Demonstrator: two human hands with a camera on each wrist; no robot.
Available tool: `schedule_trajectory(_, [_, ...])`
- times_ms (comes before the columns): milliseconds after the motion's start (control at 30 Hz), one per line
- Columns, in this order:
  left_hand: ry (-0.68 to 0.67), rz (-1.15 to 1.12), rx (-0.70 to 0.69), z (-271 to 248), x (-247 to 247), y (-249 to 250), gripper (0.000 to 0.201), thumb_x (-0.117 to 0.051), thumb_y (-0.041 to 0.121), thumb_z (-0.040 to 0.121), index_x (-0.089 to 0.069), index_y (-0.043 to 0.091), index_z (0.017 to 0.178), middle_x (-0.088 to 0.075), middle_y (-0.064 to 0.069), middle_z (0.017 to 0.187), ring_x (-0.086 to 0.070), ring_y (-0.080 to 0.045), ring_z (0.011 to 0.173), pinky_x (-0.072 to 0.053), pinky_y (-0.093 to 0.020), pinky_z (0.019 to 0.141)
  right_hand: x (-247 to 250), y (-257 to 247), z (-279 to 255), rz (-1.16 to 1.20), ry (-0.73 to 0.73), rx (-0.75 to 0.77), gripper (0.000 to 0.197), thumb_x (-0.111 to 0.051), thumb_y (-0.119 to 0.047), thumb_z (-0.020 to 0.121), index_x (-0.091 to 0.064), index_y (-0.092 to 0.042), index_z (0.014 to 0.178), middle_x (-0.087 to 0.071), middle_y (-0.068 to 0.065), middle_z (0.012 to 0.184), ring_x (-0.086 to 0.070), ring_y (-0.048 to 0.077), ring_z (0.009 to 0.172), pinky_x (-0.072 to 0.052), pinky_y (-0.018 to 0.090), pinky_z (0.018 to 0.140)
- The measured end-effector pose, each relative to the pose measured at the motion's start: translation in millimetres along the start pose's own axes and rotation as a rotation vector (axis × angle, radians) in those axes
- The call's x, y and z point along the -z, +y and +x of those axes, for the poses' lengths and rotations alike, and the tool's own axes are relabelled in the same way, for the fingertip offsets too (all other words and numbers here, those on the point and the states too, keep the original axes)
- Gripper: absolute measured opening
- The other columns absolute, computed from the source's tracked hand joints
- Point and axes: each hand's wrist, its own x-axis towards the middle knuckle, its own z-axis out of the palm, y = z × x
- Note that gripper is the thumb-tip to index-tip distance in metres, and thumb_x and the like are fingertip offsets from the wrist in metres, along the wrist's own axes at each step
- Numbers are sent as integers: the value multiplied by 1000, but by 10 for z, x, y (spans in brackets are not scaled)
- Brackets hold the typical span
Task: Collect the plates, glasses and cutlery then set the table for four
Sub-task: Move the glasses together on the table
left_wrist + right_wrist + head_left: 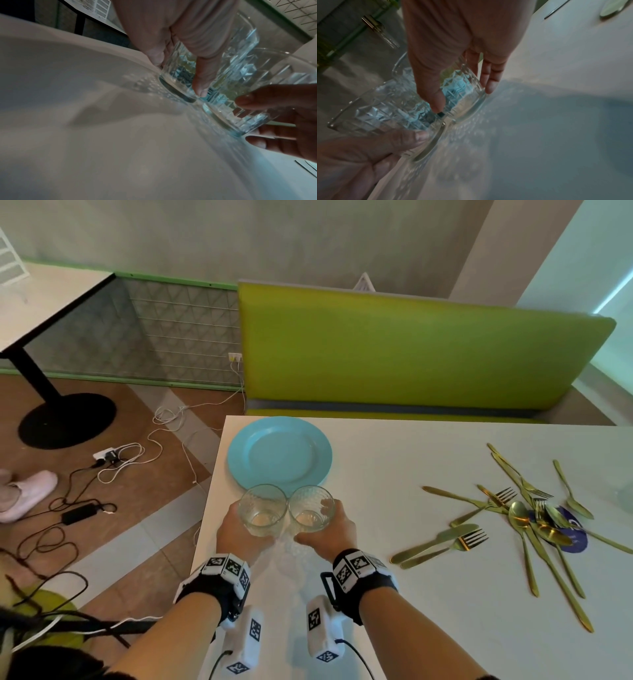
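Two clear patterned glasses stand side by side near the left edge of the white table (394, 594). My left hand (239, 529) grips the left glass (262, 510) and my right hand (334, 529) grips the right glass (311, 508); their rims touch. In the left wrist view my thumb and fingers (200, 86) wrap the left glass (180, 79), whose base is at or just above the tabletop. The right wrist view shows the right glass (464, 97) held the same way. A light blue plate (279, 455) lies just beyond the glasses. Several gold knives, forks and spoons (513, 515) lie scattered to the right.
A dark blue round mat (577, 537) lies under some of the cutlery. A green bench (411, 354) runs along the far side of the table. Cables and a power strip (109, 457) lie on the floor to the left, near another table (41, 299).
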Motion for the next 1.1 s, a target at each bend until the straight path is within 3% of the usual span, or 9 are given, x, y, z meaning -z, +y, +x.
schedule_trajectory(100, [5, 16, 42, 10, 6, 20, 61, -80, 18, 54, -59, 24, 112, -68, 3, 99, -65, -22, 98, -48, -25, 83, 12, -2, 40, 2, -3, 4, 81, -84, -27, 62, -42, -22, 131, -60, 2, 123, -57, 21, 114, -47, 26, 93])
schedule_trajectory(267, [10, 10, 51, -50, 43, 148, 54, -76, 3, 66, -54, 14, 114, -56, 0, 94, -59, -23, 98, -42, -24, 82, 30, -14, 66, 7, -25, 7, 84, -85, -27, 62, -41, -23, 133, -59, 2, 125, -56, 21, 115, -46, 27, 94])
schedule_trajectory(400, [-10, 4, 129, -42, 41, 140, 74, -78, 9, 64, -43, 15, 129, -59, -10, 123, -57, -31, 115, -47, -35, 97, 78, -29, 84, 30, -71, 4, 90, -87, -26, 62, -39, -24, 137, -57, 2, 130, -53, 20, 120, -43, 25, 96])
schedule_trajectory(467, [-16, 15, 137, -22, 35, 144, 78, -81, 12, 63, -42, 13, 131, -57, -11, 127, -55, -32, 118, -44, -35, 98, 115, -32, 83, 38, -93, 0, 87, -85, -23, 65, -39, -23, 139, -57, 2, 131, -53, 19, 121, -41, 22, 95])
schedule_trajectory(567, [-46, -8, 114, 9, 51, 139, 99, -90, 21, 48, -41, 12, 134, -53, -7, 133, -50, -30, 125, -40, -38, 105, 147, -15, 67, 31, -110, -5, 85, -83, -21, 69, -38, -21, 141, -56, 4, 132, -51, 18, 123, -39, 22, 97])
schedule_trajectory(667, [-29, -52, 157, -40, 117, 146, 121, -93, 21, 46, -24, 14, 146, -38, -11, 148, -35, -30, 137, -31, -46, 113, 168, -17, 23, -1, -130, -14, 98, -84, -20, 67, -28, -20, 147, -50, 4, 141, -46, 19, 130, -38, 27, 106])
schedule_trajectory(800, [-26, -102, 226, -178, 223, 196, 130, -90, 20, 56, -2, 12, 151, -12, -11, 158, -15, -26, 147, -19, -41, 118, 273, -31, -52, 2, -154, -47, 109, -85, -17, 67, -16, -15, 151, -38, 6, 149, -42, 20, 135, -37, 32, 111])
schedule_trajectory(900, [39, -108, 131, -314, 279, 328, 126, -90, 23, 56, -7, 11, 151, -11, -11, 158, -10, -25, 147, -17, -40, 119, 429, -48, -135, -6, -145, -51, 104, -84, -17, 68, -19, -14, 149, -42, 8, 147, -46, 20, 132, -38, 30, 109])
schedule_trajectory(1100, [224, 8, -261, -605, 169, 968, 118, -86, 40, 57, -18, 13, 149, -6, -13, 157, -5, -31, 145, -5, -43, 117, 973, -60, -367, 1, -68, -64, 91, -80, -19, 73, -25, -13, 146, -47, 8, 143, -45, 19, 132, -36, 27, 108])
